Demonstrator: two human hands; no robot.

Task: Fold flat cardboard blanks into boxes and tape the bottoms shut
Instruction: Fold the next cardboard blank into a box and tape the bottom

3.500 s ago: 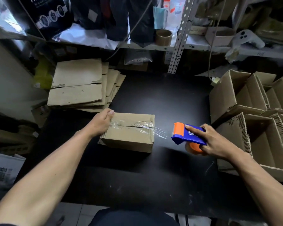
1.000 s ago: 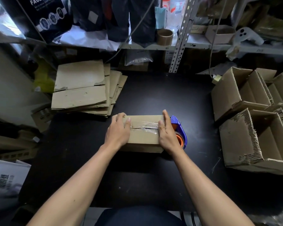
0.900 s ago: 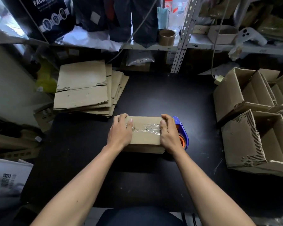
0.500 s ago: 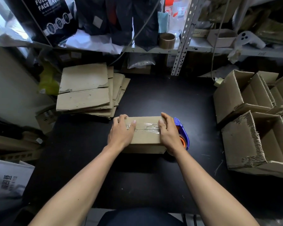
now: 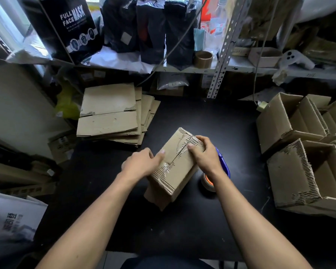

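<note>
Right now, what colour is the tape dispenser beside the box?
Blue body with an orange core, seen in the head view: tape dispenser, partly hidden behind the right hand.

The box [image 5: 177, 162] is plain brown cardboard with shiny clear tape along its seam, lying on a black table [image 5: 182, 226]. The tape dispenser [image 5: 220, 167] is blue with an orange core. The stack of flat blanks [image 5: 113, 115] is the same dull brown.
</note>
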